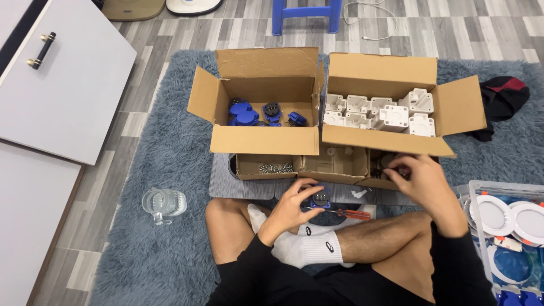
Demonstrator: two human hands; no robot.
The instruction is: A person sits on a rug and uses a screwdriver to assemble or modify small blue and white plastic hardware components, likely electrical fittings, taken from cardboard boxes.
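Left hand (294, 205) is pinching a blue socket part (320, 198) over the near mat, while right hand (422, 184) is reaching into the small right carton (381, 182), grip apparently closing on something hidden; assembly looks early, blue parts (249, 114) and white housings (379, 113) remaining boxed farther back.

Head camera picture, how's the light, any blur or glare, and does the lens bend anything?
Head view: soft, even indoor light with faint shadows inside the cardboard boxes; the right hand looks slightly smeared where it reaches into a small box, while the left hand holding the blue part is sharper; mild glare on the clear jug; wide-angle lens splays the floorboards outward at the edges.
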